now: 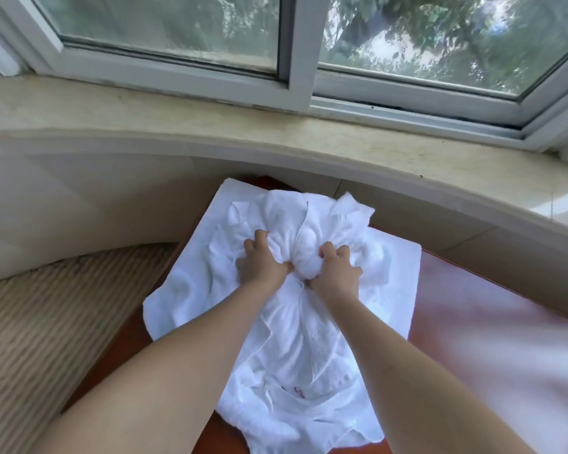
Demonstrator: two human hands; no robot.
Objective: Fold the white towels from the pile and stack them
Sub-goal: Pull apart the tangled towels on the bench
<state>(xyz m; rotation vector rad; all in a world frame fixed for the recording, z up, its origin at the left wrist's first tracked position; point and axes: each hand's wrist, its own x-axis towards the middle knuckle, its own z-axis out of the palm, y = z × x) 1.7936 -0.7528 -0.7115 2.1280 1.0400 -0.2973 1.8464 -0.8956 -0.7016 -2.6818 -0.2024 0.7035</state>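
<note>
A white-framed sliding window [295, 50] spans the far side, daylight and green trees behind its glass; below it curves a beige stone sill [210, 126]; ribbed tan upholstery [46, 316] lies near left; the reddish-brown counter [446, 276] shines at right.

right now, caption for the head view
Both hands, left and right, grip a bunched white towel on the table.

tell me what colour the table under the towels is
Reddish-brown wood, seen best in the head view where the table shows bare beside the white towels.
</note>
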